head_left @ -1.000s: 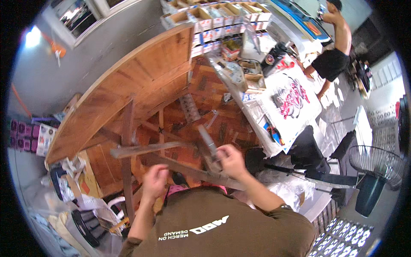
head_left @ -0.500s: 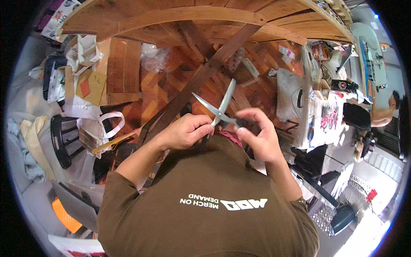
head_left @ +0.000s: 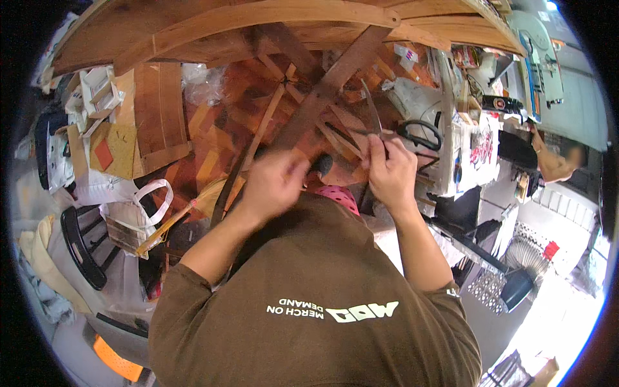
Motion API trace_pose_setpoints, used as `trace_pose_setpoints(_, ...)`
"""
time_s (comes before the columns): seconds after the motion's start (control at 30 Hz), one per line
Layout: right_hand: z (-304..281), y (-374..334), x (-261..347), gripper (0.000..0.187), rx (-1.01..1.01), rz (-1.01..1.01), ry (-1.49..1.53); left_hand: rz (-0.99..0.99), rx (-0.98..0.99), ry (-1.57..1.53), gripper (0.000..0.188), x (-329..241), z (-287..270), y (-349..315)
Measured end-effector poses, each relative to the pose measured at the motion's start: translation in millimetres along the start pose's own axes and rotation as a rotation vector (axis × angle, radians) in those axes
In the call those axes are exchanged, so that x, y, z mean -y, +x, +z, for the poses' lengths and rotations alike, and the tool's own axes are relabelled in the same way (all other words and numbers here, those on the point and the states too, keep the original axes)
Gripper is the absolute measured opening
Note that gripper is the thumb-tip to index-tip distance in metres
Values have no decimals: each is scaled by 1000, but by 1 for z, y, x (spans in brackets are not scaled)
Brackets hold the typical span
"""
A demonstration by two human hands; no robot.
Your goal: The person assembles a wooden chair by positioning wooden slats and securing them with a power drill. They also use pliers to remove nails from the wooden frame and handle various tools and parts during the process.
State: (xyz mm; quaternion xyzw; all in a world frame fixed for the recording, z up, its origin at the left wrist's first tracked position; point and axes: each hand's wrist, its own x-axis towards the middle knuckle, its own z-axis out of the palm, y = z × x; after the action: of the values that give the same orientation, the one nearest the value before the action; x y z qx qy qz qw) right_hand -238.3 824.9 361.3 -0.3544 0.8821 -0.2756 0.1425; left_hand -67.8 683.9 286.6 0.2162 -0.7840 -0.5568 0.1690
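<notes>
My right hand (head_left: 392, 164) is closed around the middle of a pair of scissors (head_left: 371, 106). A slim metal blade points up and away from the fingers, and black loop handles (head_left: 423, 134) stick out on the right side of the hand. To the left, my left hand (head_left: 277, 184) is apart from the scissors, in front of my brown shirt (head_left: 303, 271). Its fingers look curled but are smeared by motion, so I cannot make out whether anything is in them. Pink dotted cloth (head_left: 340, 198) shows below and between the hands.
A wooden table (head_left: 271, 29) with crossed dark legs (head_left: 329, 90) stands ahead over a parquet floor. At left are a black-backed chair (head_left: 84, 248), a white-handled bag (head_left: 132, 216) and boxes (head_left: 97, 97). A cluttered white shelf (head_left: 474, 145) and a fan (head_left: 525, 258) stand at right. Another person's arm (head_left: 554, 161) shows far right.
The scissors have left my left hand and moved right in my right hand, turning so the handles point right. My left hand has drawn away to the left and lower. The view has shifted slightly.
</notes>
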Motion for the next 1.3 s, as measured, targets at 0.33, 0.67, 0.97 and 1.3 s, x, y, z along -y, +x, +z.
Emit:
trace_pose_setpoints(0.33,80,22,-52,17,-302,-82,-67,-96,175,370,77,52,16,66)
trace_pose_setpoints(0.67,87,40,-48,23,-187,-48,-200,-2,159,317,75,61,19,68)
trace_pose_setpoints(0.97,48,52,-66,37,196,-94,-436,-93,320,533,75,58,4,87)
trace_pose_setpoints(1.3,56,62,-55,23,129,-44,-380,-86,312,454,66,71,1,95)
